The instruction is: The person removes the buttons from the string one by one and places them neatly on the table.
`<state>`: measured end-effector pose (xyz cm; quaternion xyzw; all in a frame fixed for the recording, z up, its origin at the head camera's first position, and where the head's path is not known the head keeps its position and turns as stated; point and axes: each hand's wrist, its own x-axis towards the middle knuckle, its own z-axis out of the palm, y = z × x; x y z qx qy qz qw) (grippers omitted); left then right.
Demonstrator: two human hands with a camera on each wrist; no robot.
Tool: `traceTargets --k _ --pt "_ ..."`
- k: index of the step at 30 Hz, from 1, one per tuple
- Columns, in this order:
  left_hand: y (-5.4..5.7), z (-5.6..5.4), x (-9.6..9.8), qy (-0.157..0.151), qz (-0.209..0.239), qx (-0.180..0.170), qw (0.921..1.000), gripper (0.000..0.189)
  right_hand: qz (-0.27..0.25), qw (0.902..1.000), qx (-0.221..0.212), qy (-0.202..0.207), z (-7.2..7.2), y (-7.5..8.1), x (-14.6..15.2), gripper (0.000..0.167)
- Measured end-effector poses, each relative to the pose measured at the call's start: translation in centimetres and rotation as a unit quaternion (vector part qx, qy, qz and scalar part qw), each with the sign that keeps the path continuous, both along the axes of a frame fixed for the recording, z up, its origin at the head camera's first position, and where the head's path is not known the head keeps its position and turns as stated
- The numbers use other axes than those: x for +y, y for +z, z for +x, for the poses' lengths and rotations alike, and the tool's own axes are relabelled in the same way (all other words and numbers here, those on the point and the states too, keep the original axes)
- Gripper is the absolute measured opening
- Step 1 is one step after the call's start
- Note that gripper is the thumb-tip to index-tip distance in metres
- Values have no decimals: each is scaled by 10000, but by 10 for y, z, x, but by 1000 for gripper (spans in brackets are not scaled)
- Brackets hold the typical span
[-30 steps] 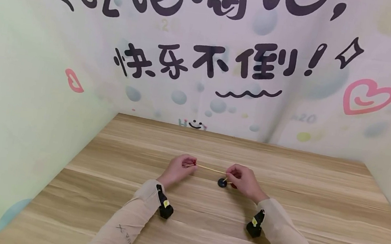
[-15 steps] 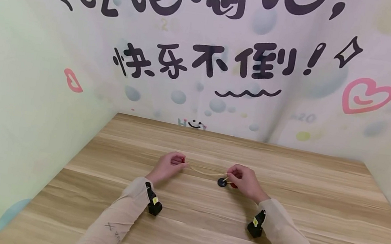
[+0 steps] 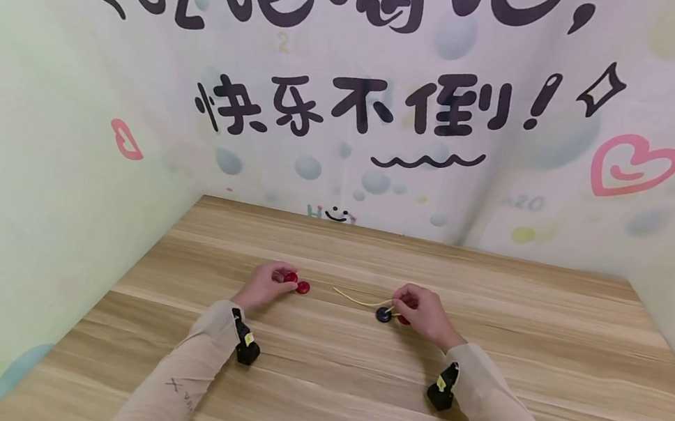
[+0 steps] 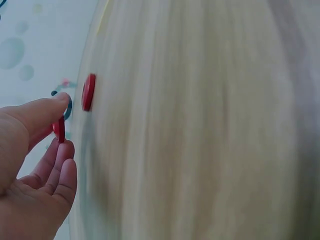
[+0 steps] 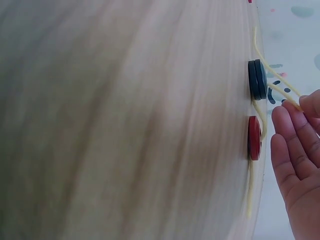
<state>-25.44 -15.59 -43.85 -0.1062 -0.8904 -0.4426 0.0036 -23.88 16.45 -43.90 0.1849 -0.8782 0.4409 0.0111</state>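
In the head view, my left hand is at the left of the middle, its thumb and fingertips pinching a red button. A second red button lies on the table just beyond those fingertips. My right hand pinches a yellow cord between thumb and fingers. Two dark blue buttons, face to face, sit on the cord close to the right fingertips. Another red button lies along the cord nearer that hand, partly hidden under it in the head view. The cord's far end points toward my left hand.
The wood-grain table runs back to a printed cloth wall with black lettering. Pale walls stand at both sides. A black wrist camera sits on the left sleeve, another camera on the right.
My left hand has moved left, away from the cord, whose stretched left end now lies slack and free. Two red buttons show at the left hand. The right hand has stayed nearly still.
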Motion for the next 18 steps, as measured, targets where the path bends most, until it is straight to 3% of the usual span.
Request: traceTargets --k 5,6,9,12,13,18 --pt "-6 -3 -9 -175 -3 100 9998 30 -9 10000 -21 10 0 0 0 4" --pt "-16 -9 -13 -335 70 278 9990 30 -4 10000 -19 8 0 0 0 4" --pt "-18 -11 -14 -380 9 273 9989 29 26 10000 -2 12 0 1 0 5" --pt "-14 -9 -10 -248 -18 84 9997 29 72 10000 44 -3 1 2 0 7" --pt "-4 -2 -6 -81 -124 -114 9998 29 94 9999 57 -11 1 2 0 8" --pt "0 1 -2 10 -318 -212 9993 31 165 9998 73 -34 2 3 -1 8"
